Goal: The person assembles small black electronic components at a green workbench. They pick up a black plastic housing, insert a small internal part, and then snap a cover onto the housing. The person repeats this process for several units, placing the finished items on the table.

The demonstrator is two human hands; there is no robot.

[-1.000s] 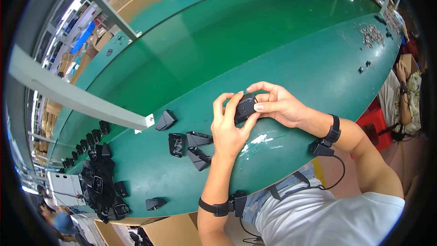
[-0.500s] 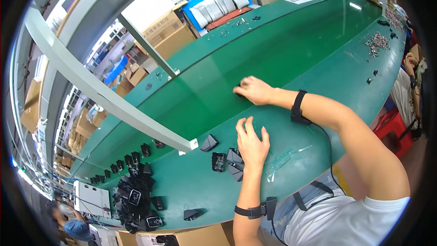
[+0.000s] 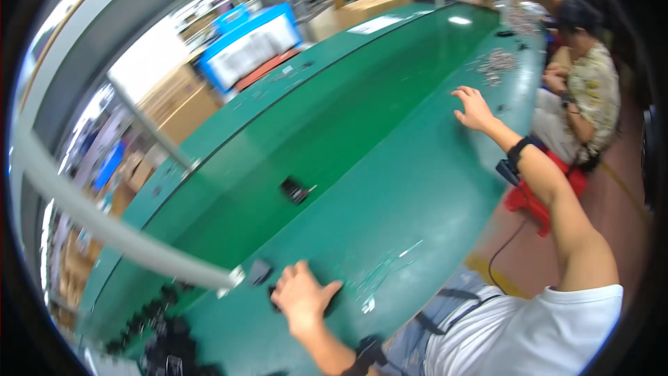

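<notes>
On the bench (image 3: 400, 188), black parts (image 3: 332, 303) seem half-hidden by the spread left hand (image 3: 300, 297), right hand (image 3: 474, 109) unclenched.

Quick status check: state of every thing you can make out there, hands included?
Left hand: open, fingers spread over dark parts; contact unclear.
Right hand: open, nothing visible in it.
Black part: lying on the darker green strip, not held.
Dark grey part: resting on the tabletop, not held.
Clear strips: lying loose.
Small pieces: loosely heaped.
Black pile: heaped, blurred.
</notes>
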